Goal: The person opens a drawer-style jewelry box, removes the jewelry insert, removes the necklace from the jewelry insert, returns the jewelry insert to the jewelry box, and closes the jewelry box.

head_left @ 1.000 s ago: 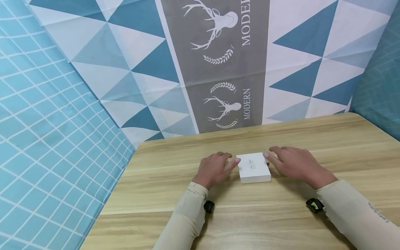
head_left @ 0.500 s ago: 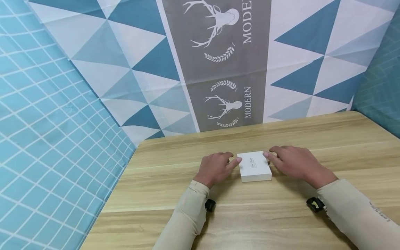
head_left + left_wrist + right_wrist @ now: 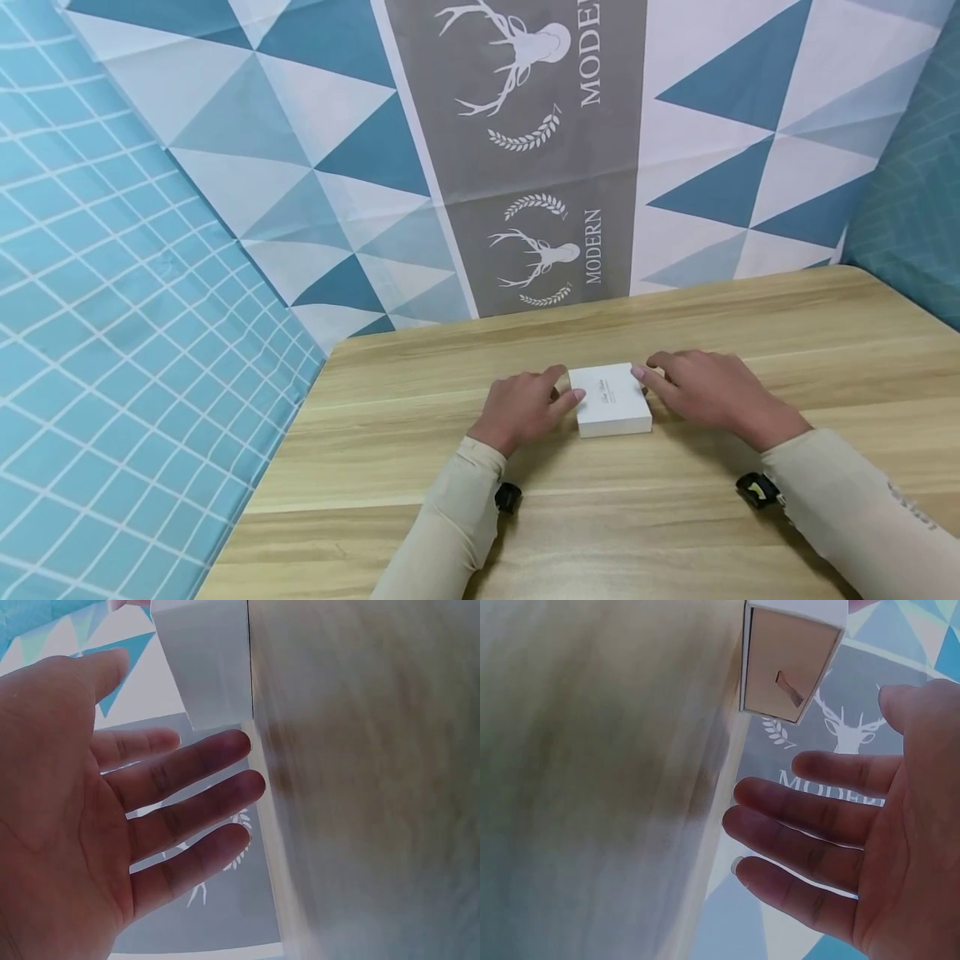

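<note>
A small white drawer box (image 3: 611,402) with dark script on its lid lies flat on the table, between the two hands. My left hand (image 3: 519,410) is at its left side; in the head view the thumb overlaps the lid's left edge. Seen from the left wrist, the fingers (image 3: 199,814) stretch out loosely beside the plain white box wall (image 3: 208,664). On the other side is my right hand (image 3: 708,392), its thumb tip at the box's right edge. The right wrist view shows a tan drawer end (image 3: 789,656) with a short ribbon pull (image 3: 789,690), fingers relaxed and apart from it.
A wood-grain table (image 3: 600,533) bears the box. Behind it hangs a cloth with blue triangles and a grey deer panel (image 3: 547,167). Blue tiled-pattern cloth (image 3: 150,317) borders the left, darker teal cloth (image 3: 911,217) the right. Black wrist cameras (image 3: 756,490) sit under the sleeves.
My left hand has shifted slightly right, bringing its thumb and index finger closer over the box's left edge. The right hand and the box stay in place.
</note>
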### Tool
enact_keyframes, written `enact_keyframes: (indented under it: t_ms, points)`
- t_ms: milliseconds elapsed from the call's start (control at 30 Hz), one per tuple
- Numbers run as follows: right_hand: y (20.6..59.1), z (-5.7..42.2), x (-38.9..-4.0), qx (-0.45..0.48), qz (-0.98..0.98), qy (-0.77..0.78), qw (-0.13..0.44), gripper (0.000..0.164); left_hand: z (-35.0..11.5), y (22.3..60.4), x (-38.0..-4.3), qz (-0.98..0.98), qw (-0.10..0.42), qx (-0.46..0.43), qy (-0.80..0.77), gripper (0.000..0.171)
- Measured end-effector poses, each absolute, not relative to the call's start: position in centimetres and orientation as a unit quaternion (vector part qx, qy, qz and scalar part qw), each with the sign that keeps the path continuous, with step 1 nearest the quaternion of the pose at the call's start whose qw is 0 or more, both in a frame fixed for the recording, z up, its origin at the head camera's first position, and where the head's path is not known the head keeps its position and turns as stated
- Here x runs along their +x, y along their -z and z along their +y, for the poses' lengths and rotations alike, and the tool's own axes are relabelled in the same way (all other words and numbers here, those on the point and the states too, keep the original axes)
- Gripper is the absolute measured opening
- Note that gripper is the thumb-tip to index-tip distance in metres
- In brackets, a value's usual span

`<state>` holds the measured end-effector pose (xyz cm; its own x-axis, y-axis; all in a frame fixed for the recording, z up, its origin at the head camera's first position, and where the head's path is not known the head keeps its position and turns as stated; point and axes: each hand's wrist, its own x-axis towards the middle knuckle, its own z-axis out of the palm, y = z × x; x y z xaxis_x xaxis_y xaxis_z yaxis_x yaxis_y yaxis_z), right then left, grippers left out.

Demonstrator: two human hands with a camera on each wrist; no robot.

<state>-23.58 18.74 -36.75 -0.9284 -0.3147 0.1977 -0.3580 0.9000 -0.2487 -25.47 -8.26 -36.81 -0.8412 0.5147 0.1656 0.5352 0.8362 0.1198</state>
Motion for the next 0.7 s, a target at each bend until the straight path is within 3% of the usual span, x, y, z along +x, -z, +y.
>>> enact_keyframes:
  t_ms: [700]
  points:
    - [37.04, 18.58, -23.45, 0.179, -0.971, -0.137, 0.081, 0.06, -7.39, 36.88, -24.72, -0.949, 0.067, -0.303, 0.055, 0.03]
